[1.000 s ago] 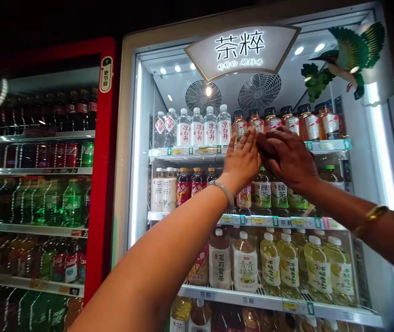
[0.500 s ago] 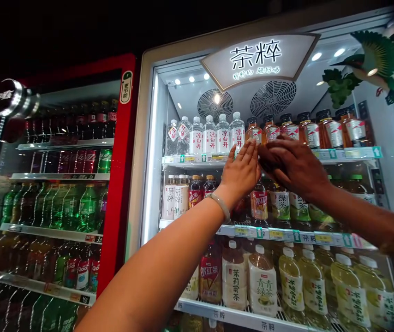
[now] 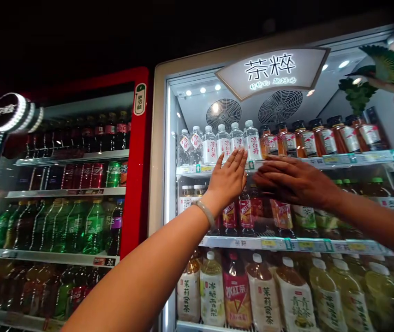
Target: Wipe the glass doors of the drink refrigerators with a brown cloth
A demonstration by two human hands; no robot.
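My left hand [image 3: 226,180] is raised before the lit drinks cooler [image 3: 160,138], its fingers stretched upward and nothing in it. A pale bangle [image 3: 206,213] circles my left wrist. Just to the right, my right hand [image 3: 297,182] reaches in from the side with long, flat fingers pointing left, somewhat blurred. A narrow gap lies between the two hands. Behind my left fingertips stand clear water bottles [image 3: 252,140]; amber bottles with black caps [image 3: 304,140] show above my right hand. Whether either hand touches the cooler's glass, I cannot tell.
Lower shelves hold red-labelled tea bottles [image 3: 237,293] and pale yellow drinks [image 3: 325,293]. A fan-shaped lit sign [image 3: 273,74] hangs at the top. To the left stands a red-framed cooler [image 3: 138,152] with green bottles [image 3: 95,226], and a round lit sign [image 3: 5,113] beside it.
My hands, whose fingertips met or nearly met before, are now apart, with my left hand farther left. The view has shifted, so the coolers appear lower and more to the right.
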